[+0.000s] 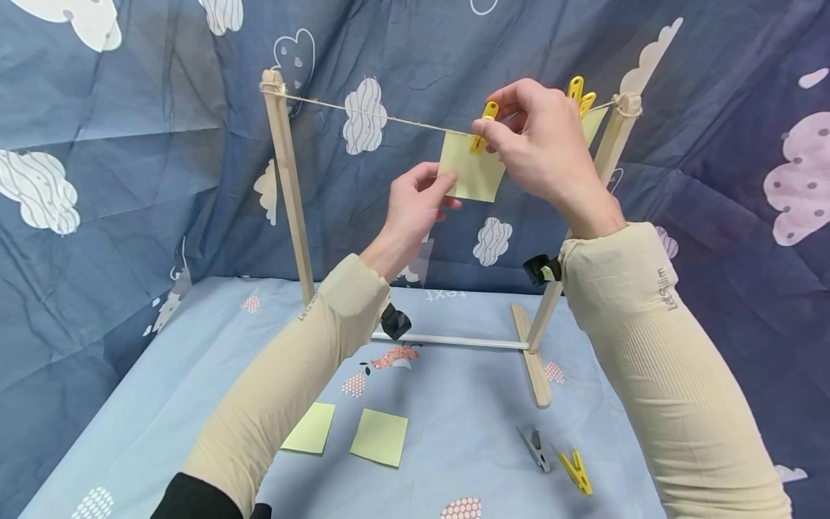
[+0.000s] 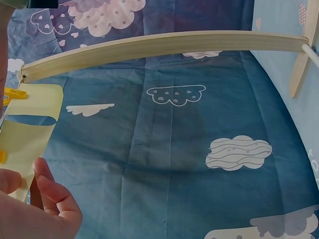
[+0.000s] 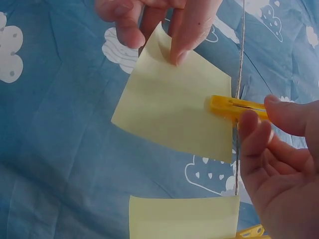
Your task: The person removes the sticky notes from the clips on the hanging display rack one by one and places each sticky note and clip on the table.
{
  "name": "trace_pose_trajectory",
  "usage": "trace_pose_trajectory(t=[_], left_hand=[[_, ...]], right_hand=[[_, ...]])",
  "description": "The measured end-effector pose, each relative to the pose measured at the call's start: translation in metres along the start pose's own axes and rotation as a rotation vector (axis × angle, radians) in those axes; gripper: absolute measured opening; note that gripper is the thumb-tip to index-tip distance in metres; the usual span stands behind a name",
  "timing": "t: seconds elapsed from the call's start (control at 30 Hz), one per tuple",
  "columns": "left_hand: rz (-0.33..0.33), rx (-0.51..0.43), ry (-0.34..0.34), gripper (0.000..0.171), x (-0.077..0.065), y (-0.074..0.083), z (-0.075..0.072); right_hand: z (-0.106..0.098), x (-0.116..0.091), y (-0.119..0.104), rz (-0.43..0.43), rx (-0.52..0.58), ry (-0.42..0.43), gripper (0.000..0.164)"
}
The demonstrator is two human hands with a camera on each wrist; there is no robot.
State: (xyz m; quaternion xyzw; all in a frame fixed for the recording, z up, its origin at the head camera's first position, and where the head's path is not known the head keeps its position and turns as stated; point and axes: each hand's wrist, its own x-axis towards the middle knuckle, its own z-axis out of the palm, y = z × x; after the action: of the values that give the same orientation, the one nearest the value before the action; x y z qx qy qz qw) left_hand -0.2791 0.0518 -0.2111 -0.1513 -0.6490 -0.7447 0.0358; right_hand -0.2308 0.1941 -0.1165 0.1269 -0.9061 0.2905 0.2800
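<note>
A pale yellow sticky note [image 1: 476, 179] hangs at the string [image 1: 395, 120] of a wooden frame. My left hand [image 1: 415, 205] pinches the note by its lower left edge, thumb in front and fingers behind. At the note's top edge, my right hand [image 1: 551, 144] pinches the handles of a yellow clothespin [image 1: 491, 110]. In the right wrist view, the tip of this clothespin [image 3: 219, 104] lies over the note and across the string. Farther right on the string is another sticky note [image 1: 593, 124], partly hidden by my right hand, with yellow clothespins [image 1: 576, 88] above it.
Wooden posts [image 1: 289, 180] hold the string, with a white rod [image 1: 454, 341] low between them and a wooden foot [image 1: 532, 360] at right. Two sticky notes [image 1: 380, 437] lie on the blue cloth. Nearby at right lie a grey clothespin [image 1: 535, 450] and a yellow one [image 1: 576, 472].
</note>
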Motion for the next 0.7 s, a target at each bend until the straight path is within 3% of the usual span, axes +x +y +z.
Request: trace_pose_trajectory(t=[0.7], left_hand=[[-0.028, -0.011, 0.022, 0.019, -0.0027, -0.0015, -0.0018]], right_hand=[[0.0007, 0.0007, -0.0023, -0.032, 0.076, 0.144, 0.025]])
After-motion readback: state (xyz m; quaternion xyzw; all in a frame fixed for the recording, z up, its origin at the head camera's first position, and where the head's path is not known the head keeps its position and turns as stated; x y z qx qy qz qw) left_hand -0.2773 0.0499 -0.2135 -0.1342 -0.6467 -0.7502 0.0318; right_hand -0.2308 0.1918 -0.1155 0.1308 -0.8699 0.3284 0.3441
